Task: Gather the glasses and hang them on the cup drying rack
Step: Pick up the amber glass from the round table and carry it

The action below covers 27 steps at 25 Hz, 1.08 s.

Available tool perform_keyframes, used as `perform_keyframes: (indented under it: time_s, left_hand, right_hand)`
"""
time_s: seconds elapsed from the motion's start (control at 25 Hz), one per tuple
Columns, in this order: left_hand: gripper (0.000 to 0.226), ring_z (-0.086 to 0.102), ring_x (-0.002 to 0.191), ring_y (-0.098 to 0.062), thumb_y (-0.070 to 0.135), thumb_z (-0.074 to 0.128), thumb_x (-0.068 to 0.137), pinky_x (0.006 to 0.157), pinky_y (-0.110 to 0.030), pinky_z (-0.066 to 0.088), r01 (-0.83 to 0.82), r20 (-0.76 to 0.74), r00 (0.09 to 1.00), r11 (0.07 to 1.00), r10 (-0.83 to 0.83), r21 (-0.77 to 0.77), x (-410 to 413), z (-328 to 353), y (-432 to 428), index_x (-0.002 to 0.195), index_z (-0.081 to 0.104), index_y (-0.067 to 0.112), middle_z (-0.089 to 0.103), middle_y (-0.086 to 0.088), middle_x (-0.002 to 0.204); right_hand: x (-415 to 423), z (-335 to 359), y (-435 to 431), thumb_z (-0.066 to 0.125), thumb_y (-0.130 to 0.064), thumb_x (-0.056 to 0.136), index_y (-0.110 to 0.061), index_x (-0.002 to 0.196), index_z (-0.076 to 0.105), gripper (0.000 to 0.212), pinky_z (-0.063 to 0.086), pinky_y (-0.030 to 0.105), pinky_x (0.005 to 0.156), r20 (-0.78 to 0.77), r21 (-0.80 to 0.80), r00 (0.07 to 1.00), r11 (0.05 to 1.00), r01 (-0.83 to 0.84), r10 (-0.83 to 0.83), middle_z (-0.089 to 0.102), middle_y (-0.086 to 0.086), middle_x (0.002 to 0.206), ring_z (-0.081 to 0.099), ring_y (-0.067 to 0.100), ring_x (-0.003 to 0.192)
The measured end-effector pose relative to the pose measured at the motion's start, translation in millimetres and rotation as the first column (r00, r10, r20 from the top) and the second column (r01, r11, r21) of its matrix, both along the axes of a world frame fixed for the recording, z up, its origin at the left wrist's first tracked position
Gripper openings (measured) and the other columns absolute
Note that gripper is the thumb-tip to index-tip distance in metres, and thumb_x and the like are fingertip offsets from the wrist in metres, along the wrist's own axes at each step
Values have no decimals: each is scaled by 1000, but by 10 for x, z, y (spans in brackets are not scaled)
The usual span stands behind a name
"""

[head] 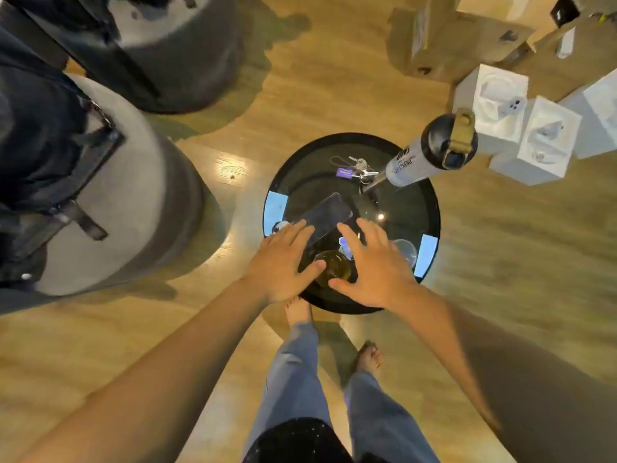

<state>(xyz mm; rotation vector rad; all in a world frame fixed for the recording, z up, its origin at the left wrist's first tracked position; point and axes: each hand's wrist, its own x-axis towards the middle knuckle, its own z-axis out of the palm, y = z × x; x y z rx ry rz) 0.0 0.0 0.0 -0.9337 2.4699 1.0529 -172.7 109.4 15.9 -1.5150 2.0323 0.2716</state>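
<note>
I see my left hand (278, 262) spread, empty, covering part of a phone (325, 213), amber glass (334, 267) between my thumbs on the round black table (430, 208), right hand (374, 262) splayed, half-hiding a clear glass (405, 250), blurred.

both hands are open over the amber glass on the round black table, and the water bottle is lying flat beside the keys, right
Not quite: the head view shows the water bottle standing upright beside the keys. The left hand and right hand are open over the amber glass on the round black table.
</note>
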Motion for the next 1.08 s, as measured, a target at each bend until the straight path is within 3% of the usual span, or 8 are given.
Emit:
perform_keyframes:
  time_s: [0.24, 0.4, 0.6, 0.72, 0.8, 0.88, 1.0, 1.08]
  left_hand:
    - [54, 46, 130, -29, 49, 29, 100, 103, -43, 40, -200, 91, 979, 927, 180, 318, -54, -768, 204, 144, 36, 18, 49, -10, 145]
    - [36, 61, 95, -22, 48, 30, 100, 79, -39, 50, -292, 122, 956, 838, 266, 461, -26, -1143, 413, 118, 50, 24, 65, -2, 106]
    - [32, 60, 95, -17, 40, 33, 100, 83, -37, 50, -302, 98, 952, 840, 290, 451, 54, -1326, 561, 123, 49, 23, 66, 0, 112]
    - [34, 59, 107, -22, 27, 45, 94, 92, -42, 49, -285, 91, 958, 856, 273, 432, 110, -1136, 559, 128, 47, 25, 64, -4, 122]
    - [51, 60, 110, -23, 21, 57, 83, 93, -42, 50, -237, 46, 970, 884, 239, 402, 102, -856, 513, 131, 43, 28, 63, -2, 123]
    - [65, 61, 110, -18, 26, 68, 71, 90, -34, 52, -194, -50, 972, 908, 228, 372, 71, -496, 466, 129, 41, 36, 64, 6, 118]
    - [77, 59, 106, -4, 43, 79, 58, 84, -17, 47, -109, -240, 952, 943, 191, 315, -15, 160, 470, 118, 34, 61, 60, 22, 113]
    - [88, 59, 107, 1, 43, 88, 55, 84, -11, 45, -73, -350, 921, 959, 171, 275, -72, 590, 589, 118, 32, 65, 59, 26, 116]
  right_hand:
    - [349, -797, 248, 63, -61, 79, -32, 151, -3, 102, 46, 48, 95, 2, 193, 993, 974, 116, -119, 4, 14, 160, 24, 38, 140]
    - [515, -1246, 229, 69, -48, 81, -38, 150, -3, 100, 52, 43, 76, -5, 207, 983, 961, 181, -184, -3, 15, 158, 31, 41, 131]
    - [438, -1472, 155, 74, -39, 79, -37, 143, 12, 89, 51, 40, 67, -78, 118, 991, 987, 113, -105, 23, 18, 144, 44, 41, 118]
    - [366, -1208, 143, 76, -44, 73, -38, 138, 15, 90, 50, 40, 66, -67, 82, 996, 995, 56, -50, 31, 19, 137, 49, 41, 111]
    - [341, -870, 148, 75, -49, 69, -40, 137, 13, 92, 52, 40, 70, -32, 24, 995, 995, 100, -100, 34, 18, 136, 52, 40, 108]
    - [343, -464, 165, 72, -55, 67, -42, 139, 11, 95, 50, 40, 74, 26, -42, 985, 984, 172, -171, 35, 16, 137, 54, 39, 109]
    - [386, 248, 291, 69, -62, 64, -41, 140, 7, 100, 40, 36, 67, 96, -164, 956, 943, 289, -277, 42, 11, 128, 56, 34, 107]
    - [398, 731, 465, 64, -70, 64, -39, 141, 8, 101, 39, 36, 65, 142, -253, 926, 891, 376, -351, 47, 8, 126, 58, 33, 104]
